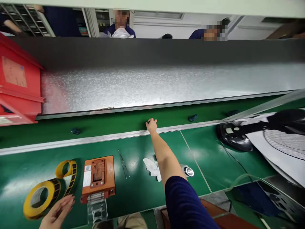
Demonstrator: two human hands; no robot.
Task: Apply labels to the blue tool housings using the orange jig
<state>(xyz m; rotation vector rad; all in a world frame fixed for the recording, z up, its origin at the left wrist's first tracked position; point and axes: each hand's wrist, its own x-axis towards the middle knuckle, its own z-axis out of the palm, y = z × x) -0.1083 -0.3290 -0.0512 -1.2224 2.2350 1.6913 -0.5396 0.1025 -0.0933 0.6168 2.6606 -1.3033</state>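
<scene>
My right hand (pixel 152 125) reaches far forward onto the green strip, its fingers curled around a small dark part of which only a bit shows. Similar small dark parts (pixel 75 130) lie along the strip on either side. Low on the left, my left hand (pixel 58 212) has its thumb and fingertips pressed together; anything between them is too small to make out. Beside it stands a roll of yellow tape (pixel 30 203) bearing dark labels, its loose end curling up and back. An orange-brown fixture (pixel 110 173) with a clear flap sits right of the tape.
Tweezers (pixel 123 163) and a crumpled white tissue (pixel 152 168) lie on the green table (pixel 133 197). A silver-topped container (pixel 189 171) is partly behind my forearm. Red bins (pixel 28 76) stand on the metal shelf (pixel 143 86). At right is a black-based fan (pixel 234 140).
</scene>
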